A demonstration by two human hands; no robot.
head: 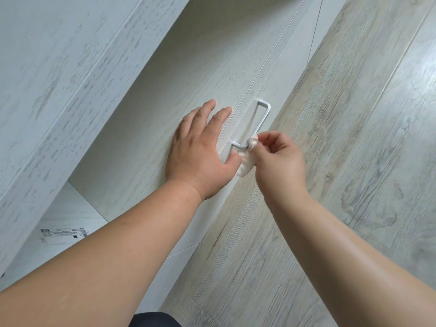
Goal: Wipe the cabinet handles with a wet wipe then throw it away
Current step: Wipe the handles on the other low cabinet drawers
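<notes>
A white bar handle [262, 119] is fixed to a pale wood-grain cabinet door [188, 86]. My left hand [200, 152] lies flat on the door just left of the handle, fingers spread, holding nothing. My right hand [278, 161] pinches a crumpled white wet wipe [247, 159] against the near corner of the handle. The wipe wraps around the bar there and hangs down between my two hands.
Light wood-look floor [354, 161] runs along the right of the cabinet. A thick cabinet panel [59, 79] stands at the left, with a lower shelf bearing a printed label [63, 234]. A dark patch of clothing [153, 319] shows at the bottom edge.
</notes>
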